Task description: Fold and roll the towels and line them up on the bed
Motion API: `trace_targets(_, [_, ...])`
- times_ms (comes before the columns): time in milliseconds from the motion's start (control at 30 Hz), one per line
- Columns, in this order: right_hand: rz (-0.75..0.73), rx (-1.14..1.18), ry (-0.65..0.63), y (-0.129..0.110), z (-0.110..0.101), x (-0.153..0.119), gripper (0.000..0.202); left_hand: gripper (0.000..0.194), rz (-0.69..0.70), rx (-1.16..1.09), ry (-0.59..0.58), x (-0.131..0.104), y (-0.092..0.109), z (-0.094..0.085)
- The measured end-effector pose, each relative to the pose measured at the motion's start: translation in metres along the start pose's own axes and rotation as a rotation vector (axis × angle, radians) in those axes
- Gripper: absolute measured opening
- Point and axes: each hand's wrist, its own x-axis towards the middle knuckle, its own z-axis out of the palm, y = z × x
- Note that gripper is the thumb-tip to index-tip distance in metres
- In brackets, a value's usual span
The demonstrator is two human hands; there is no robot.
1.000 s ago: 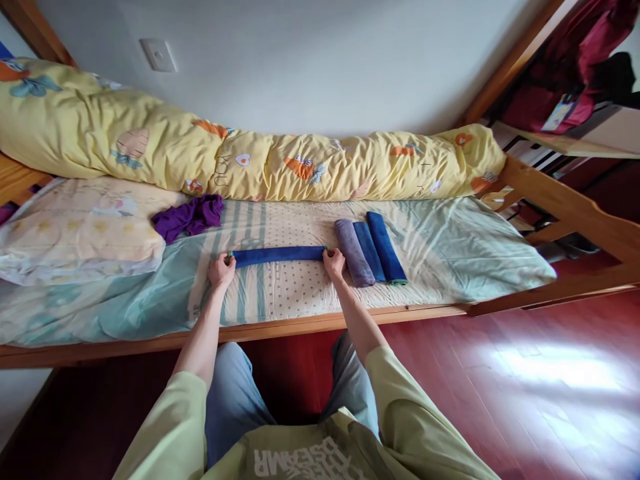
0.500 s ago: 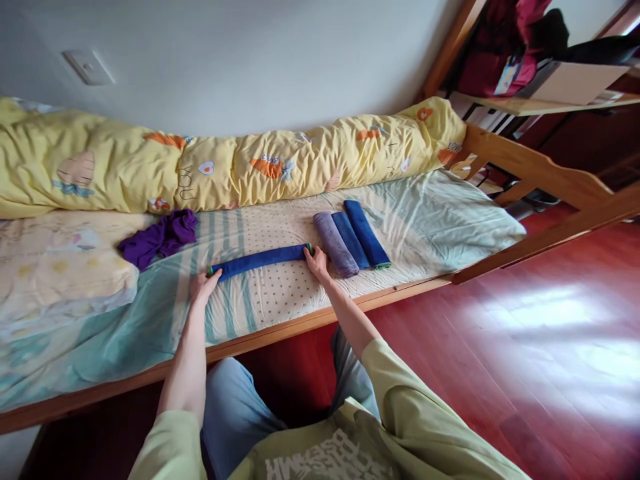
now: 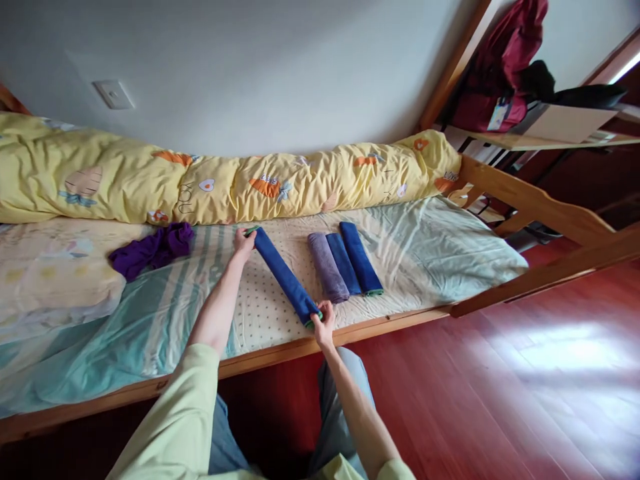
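Note:
A long blue towel (image 3: 284, 275), rolled or folded into a strip with green edging at its ends, slants across the bed between my hands. My left hand (image 3: 245, 244) grips its far end, and my right hand (image 3: 324, 323) grips the near end close to the bed's front edge. Just right of it three rolled towels lie side by side: a greyish-purple one (image 3: 327, 267), a blue one (image 3: 344, 263) and a darker blue one (image 3: 361, 259) with a green edge. A crumpled purple cloth (image 3: 153, 251) rests to the left.
A yellow carrot-print quilt (image 3: 225, 190) runs along the wall behind the bed sheet (image 3: 440, 247). A wooden rail (image 3: 400, 321) edges the bed's front. A pale pillow (image 3: 55, 273) lies at left. At upper right a shelf (image 3: 525, 140) holds a dark red bag (image 3: 510, 80).
The blue towel strip has turned from lying nearly crosswise to a slant pointing toward me. My left hand moved away and right; my right hand came nearer to the bed's edge.

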Motion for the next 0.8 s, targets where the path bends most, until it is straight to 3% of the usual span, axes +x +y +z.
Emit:
trace_targets(133, [-0.022, 0.011, 0.269, 0.018, 0.009, -0.005, 0.026, 0.026, 0.087, 0.014, -0.049, 0.013, 0.022, 0.089])
trace_targets(233, [0.081, 0.055, 0.29, 0.025, 0.015, -0.007, 0.034, 0.02, 0.121, 0.027, -0.111, 0.019, 0.024, 0.148])
trace_targets(333, [0.179, 0.103, 0.244, 0.025, 0.017, -0.006, 0.04, 0.02, 0.12, 0.035, -0.155, 0.023, 0.014, 0.19])
trace_targets(400, [0.193, 0.099, 0.259, 0.023, 0.019, -0.006, 0.042, 0.023, 0.103, 0.039, -0.173, 0.023, 0.003, 0.206])
trace_targets(500, [0.19, 0.06, 0.284, 0.02, 0.02, -0.005, 0.042, 0.034, 0.068, 0.044, -0.191, 0.016, -0.016, 0.21])
trace_targets(600, [0.18, 0.007, 0.283, 0.018, 0.02, -0.005, 0.042, 0.055, 0.116, 0.023, -0.217, -0.009, -0.036, 0.198])
trace_targets(700, [0.187, -0.015, 0.299, 0.017, 0.02, -0.005, 0.046, 0.077, 0.246, -0.003, -0.25, -0.055, -0.058, 0.175])
trace_targets(800, [0.222, 0.055, 0.322, 0.013, 0.022, -0.003, 0.048, 0.077, 0.314, -0.06, -0.317, -0.111, -0.085, 0.146])
